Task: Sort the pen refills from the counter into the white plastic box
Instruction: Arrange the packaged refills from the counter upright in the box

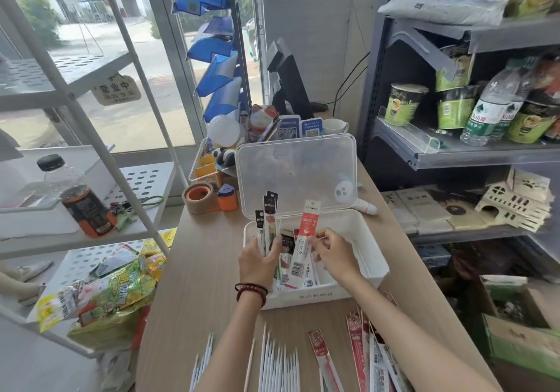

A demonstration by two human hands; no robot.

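Open white plastic box (368,240) of packaged pen refills (306,276), left hand (257,260) gripping several packs (268,225), right hand (335,254) pinching 1 red pack (304,240).

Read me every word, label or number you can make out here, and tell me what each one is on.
"GM-2018": red-topped refill packet held upright over the white plastic box.
"08:30-19:30": hanging sign behind the window; its larger characters are mirrored and unclear.
Too small or blurred: black-topped packets in the left hand, handwriting on the box front, QR placards, bottle and cup labels, street banner.
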